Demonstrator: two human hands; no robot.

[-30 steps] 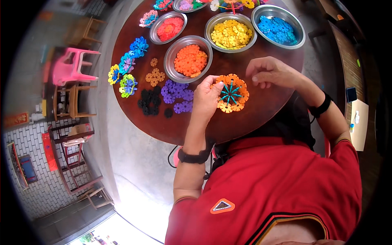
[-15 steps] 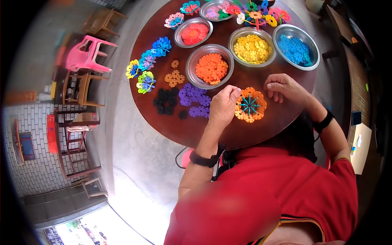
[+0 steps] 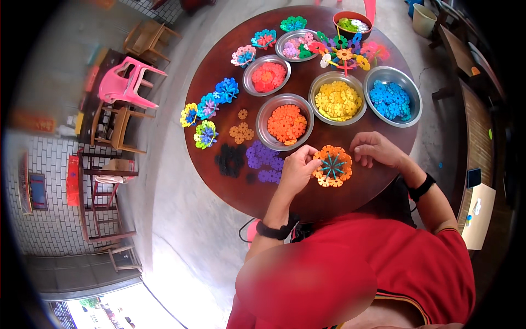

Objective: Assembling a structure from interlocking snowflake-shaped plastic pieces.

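Note:
An orange ring of interlocking plastic discs with teal spokes (image 3: 333, 166) lies on the round dark wooden table (image 3: 219, 71). My left hand (image 3: 296, 168) pinches the ring's left edge. My right hand (image 3: 374, 149) rests curled on the table just right of the ring; whether it holds a small piece is hidden. Behind the ring stands a metal bowl of orange discs (image 3: 286, 123). Purple discs (image 3: 264, 161) and black discs (image 3: 230, 159) lie loose to the left of my left hand.
Metal bowls hold yellow (image 3: 337, 100), blue (image 3: 391, 99), red (image 3: 268, 76) and pink (image 3: 294, 47) discs. Finished multicoloured flowers (image 3: 208, 107) sit along the table's left and far edges. A pink plastic chair (image 3: 127, 85) and wooden stools stand on the floor at left.
The view has shifted, so the table appears lower and more central. My right hand has come down from above the ring to the table beside it. My left hand stays on the ring.

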